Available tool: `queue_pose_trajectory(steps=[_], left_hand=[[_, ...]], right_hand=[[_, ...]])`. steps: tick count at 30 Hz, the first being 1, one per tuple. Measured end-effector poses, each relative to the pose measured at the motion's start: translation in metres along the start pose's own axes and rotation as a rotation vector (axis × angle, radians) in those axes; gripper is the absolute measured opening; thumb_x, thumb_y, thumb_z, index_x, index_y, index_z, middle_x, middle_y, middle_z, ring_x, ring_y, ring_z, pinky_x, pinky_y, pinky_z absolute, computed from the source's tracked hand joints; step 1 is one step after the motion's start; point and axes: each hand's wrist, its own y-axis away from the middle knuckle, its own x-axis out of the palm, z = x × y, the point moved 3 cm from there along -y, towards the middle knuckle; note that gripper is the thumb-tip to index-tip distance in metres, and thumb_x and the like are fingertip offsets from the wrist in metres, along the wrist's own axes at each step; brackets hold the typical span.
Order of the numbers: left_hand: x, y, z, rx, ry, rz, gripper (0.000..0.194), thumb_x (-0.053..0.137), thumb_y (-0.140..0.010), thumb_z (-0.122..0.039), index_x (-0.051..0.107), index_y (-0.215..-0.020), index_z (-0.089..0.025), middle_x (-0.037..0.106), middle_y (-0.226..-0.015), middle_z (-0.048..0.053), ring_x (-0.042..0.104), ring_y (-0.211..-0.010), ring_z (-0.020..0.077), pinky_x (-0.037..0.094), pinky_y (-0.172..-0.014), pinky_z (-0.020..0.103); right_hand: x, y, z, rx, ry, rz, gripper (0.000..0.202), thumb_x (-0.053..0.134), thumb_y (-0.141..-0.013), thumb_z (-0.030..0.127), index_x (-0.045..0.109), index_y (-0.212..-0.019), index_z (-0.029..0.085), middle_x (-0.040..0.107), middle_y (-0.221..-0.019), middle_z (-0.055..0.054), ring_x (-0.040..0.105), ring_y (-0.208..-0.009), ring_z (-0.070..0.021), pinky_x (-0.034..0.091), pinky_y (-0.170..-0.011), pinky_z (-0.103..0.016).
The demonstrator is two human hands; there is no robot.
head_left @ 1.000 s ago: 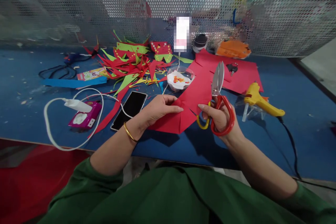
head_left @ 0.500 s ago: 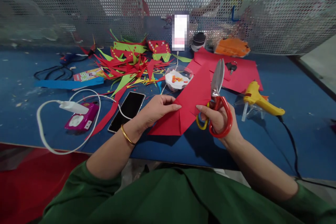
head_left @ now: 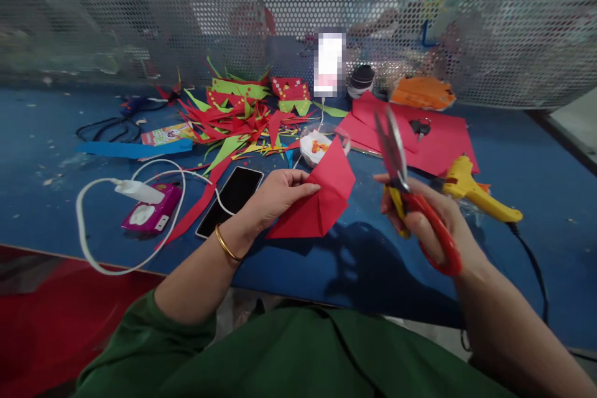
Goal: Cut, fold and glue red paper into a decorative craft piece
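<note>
Folded red paper point(head_left: 334, 183) is pinched between thumb and fingers of the left hand point(head_left: 278, 196), held over the blue table point(head_left: 41, 180) near its front edge, right of a black-screened phone point(head_left: 231, 196). Scissors point(head_left: 398, 165) are gripped by the right hand point(head_left: 448, 208), fingers wrapped at the red and yellow handles, blades pointed up and away from the wearer. Blades are blurred; seen to be parted narrowly. Paper and scissors are well apart, not touching.

Containers: a clear bowl point(head_left: 336, 129) is set just behind the paper, its front right partly hidden by the paper's upper corner. It is lined with something white, and orange-red bits point(head_left: 319, 147) are seen on that. An orange packet point(head_left: 422, 92) is placed at the back right, by the perforated metal screen point(head_left: 298, 12); its contents can't be made out.

Flat red sheets point(head_left: 448, 143) are spread right of the bowl, with keys point(head_left: 422, 128) laid on top. A yellow glue gun point(head_left: 480, 189) is parked beyond the right hand. Red and green paper strips point(head_left: 237, 121) are heaped left of the bowl. At the left, a white charger point(head_left: 137, 189) is plugged into a purple socket block point(head_left: 156, 214).
</note>
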Motion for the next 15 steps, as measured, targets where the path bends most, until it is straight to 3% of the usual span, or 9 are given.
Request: queue_pose_trajectory(steps=[2,5,9,15], left_hand=[[-0.002,0.0,-0.001,0.024,-0.008,-0.012,0.021,0.083,-0.07,-0.03,0.072,-0.08,-0.016,0.075,-0.078,0.001,0.067,-0.068,0.0125,0.05,-0.066,0.024],[-0.005,0.0,-0.004,0.056,-0.026,-0.046,0.02,0.082,-0.071,-0.03,0.071,-0.08,-0.016,0.073,-0.077,0.001,0.066,-0.068,0.0119,0.05,-0.066,0.024],[-0.007,0.002,-0.01,0.068,-0.034,-0.078,0.018,0.079,-0.074,-0.03,0.069,-0.08,-0.016,0.072,-0.078,0.0,0.064,-0.067,0.0119,0.05,-0.065,0.025],[-0.007,0.003,-0.012,0.066,-0.025,-0.088,0.016,0.079,-0.075,-0.029,0.069,-0.081,-0.017,0.072,-0.081,0.0,0.065,-0.071,0.0122,0.051,-0.068,0.025]], right_hand=[[-0.004,0.003,-0.002,0.08,0.013,0.19,0.066,0.065,-0.083,0.07,0.063,-0.131,0.025,0.062,-0.086,-0.002,0.047,-0.061,-0.0128,0.036,-0.05,-0.026],[-0.002,0.004,-0.004,0.247,0.032,0.364,0.061,0.069,-0.076,0.074,0.07,-0.105,0.021,0.061,-0.075,-0.001,0.042,-0.056,-0.0106,0.033,-0.049,-0.025],[0.003,0.005,-0.001,0.433,0.013,0.453,0.053,0.064,-0.08,0.073,0.068,-0.083,0.02,0.054,-0.058,0.002,0.039,-0.052,-0.0105,0.033,-0.05,-0.025],[0.0,0.006,-0.003,0.393,0.022,0.49,0.065,0.065,-0.07,0.084,0.07,-0.087,0.022,0.056,-0.062,0.002,0.038,-0.053,-0.0108,0.034,-0.051,-0.025]])
